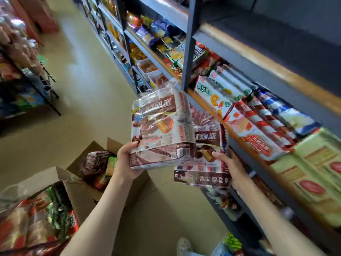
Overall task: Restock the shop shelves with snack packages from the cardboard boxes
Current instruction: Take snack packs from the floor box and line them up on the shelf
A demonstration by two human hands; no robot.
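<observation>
My left hand (pixel 127 159) grips the lower left corner of a brown-and-white chocolate pie pack (pixel 160 126) wrapped in clear film, held up in front of the shelf. My right hand (pixel 230 167) holds a second pack of the same kind (pixel 204 163), lower and to the right, close to the shelf edge (pixel 212 111). Two open cardboard boxes stand on the floor to the left: the nearer box (pixel 60 174) holds red and green snack bags, the farther box (pixel 110 145) holds dark brown packs.
Dark metal shelving (pixel 190 43) runs along the right, packed with biscuit boxes, striped wafer packs (pixel 267 117) and green-and-red cartons (pixel 313 172). Another rack of snacks (pixel 22 71) stands on the left. The beige aisle floor (pixel 83 80) stretches ahead. My shoe (pixel 184 245) is at the bottom.
</observation>
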